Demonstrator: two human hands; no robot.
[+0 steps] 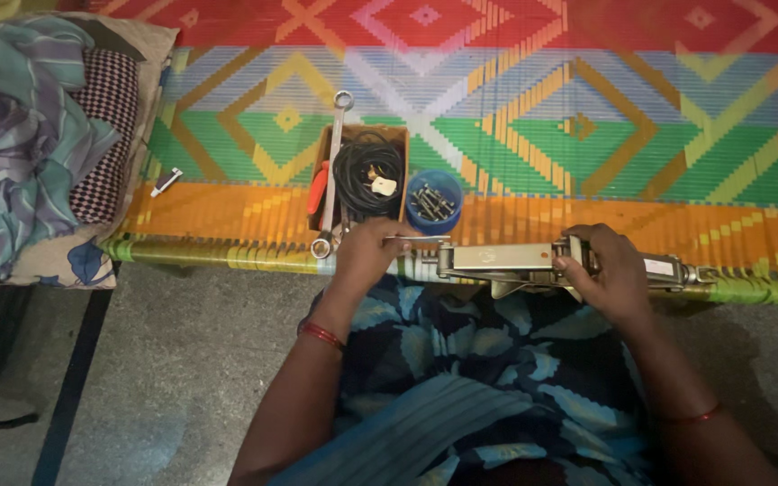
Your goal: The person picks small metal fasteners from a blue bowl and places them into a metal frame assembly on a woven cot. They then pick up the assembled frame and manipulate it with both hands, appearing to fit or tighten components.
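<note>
A long beige metal device [515, 259], hinged like a scissor jack, lies across my lap along the mat's near edge. My right hand [607, 274] grips its middle section from above. My left hand [366, 255] is closed on a thin metal rod or tool [420, 239] at the device's left end. Just beyond my left hand stands a brown cardboard box [321, 157] holding a coil of black cable [366, 171], a red-handled tool [318, 187] and a long ring spanner [333, 171]. A small blue bowl [434, 202] of bolts sits beside the box.
A bright woven mat [515, 108] with diamond patterns spreads ahead. At the left lie crumpled striped cloth [20, 135] and a checked pillow [105, 135], with a small white object [166, 182] near them. Grey stone floor [164, 360] lies to my left.
</note>
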